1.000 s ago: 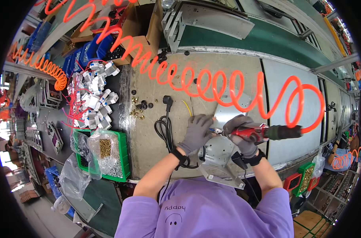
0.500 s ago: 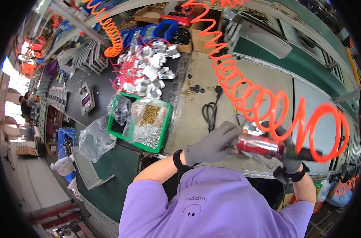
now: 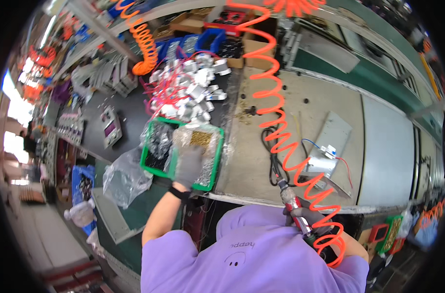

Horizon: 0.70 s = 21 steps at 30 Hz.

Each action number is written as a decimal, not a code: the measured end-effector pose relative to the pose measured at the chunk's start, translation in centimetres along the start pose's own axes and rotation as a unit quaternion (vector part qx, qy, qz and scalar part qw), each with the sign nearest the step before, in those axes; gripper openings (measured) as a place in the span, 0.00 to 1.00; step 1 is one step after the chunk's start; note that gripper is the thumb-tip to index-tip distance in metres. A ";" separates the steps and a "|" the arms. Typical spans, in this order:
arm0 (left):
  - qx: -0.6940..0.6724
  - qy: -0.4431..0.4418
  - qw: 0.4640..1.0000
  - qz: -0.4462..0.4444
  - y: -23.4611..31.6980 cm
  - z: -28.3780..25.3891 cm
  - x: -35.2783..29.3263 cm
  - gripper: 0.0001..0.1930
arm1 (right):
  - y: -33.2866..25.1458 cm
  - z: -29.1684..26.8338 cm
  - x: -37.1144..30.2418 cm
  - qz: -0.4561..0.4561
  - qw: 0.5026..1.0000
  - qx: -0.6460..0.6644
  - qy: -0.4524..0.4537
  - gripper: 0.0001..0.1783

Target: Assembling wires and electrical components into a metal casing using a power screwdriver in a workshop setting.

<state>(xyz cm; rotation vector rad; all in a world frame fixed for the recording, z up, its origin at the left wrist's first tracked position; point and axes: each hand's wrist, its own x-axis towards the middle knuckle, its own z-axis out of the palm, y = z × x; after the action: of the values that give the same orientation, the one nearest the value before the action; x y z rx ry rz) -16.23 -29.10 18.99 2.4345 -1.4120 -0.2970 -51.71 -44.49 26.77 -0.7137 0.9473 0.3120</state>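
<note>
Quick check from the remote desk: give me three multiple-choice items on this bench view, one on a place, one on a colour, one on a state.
1. Where is the left hand?
A. In the green tray
B. On the metal plate
C. On the coiled hose

2. What colour is the coiled hose?
A. Blue
B. Orange
C. Black

3. What state is the right hand in?
A. Open and empty
B. Closed around the pneumatic screwdriver
C. Flat on the bench

Answers: 1 A, the gloved fingers rest on the screws in the green tray. 2 B, its loops are bright orange. 3 B, it grips the pneumatic screwdriver near the bench edge.
</note>
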 end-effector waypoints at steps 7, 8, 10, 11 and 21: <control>0.025 -0.055 0.998 0.012 -9.5 3.9 0.8 0.08 | 6.2 -0.7 -1.3 -0.073 0.979 0.175 0.082 0.17; 0.011 -0.062 0.998 0.012 -10.5 4.2 1.0 0.08 | 7.0 -0.9 -1.7 -0.104 0.967 0.218 0.081 0.16; 0.001 -0.055 0.998 0.025 -10.4 4.1 1.8 0.07 | 8.4 -1.1 -2.2 -0.171 0.935 0.301 0.076 0.16; -0.022 -0.055 0.997 0.039 -10.6 3.9 2.3 0.08 | 9.2 -1.3 -2.6 -0.196 0.940 0.264 0.093 0.17; -0.762 -0.114 0.613 -0.177 -1.9 -1.0 5.0 0.07 | 16.2 -1.4 -1.6 -0.284 0.843 0.456 0.013 0.11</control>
<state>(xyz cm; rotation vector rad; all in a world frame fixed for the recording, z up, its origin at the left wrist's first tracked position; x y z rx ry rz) -11.91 -32.41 19.05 1.0782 -0.2049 -1.2708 -62.12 -33.48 20.80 -0.0780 0.7441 -0.6586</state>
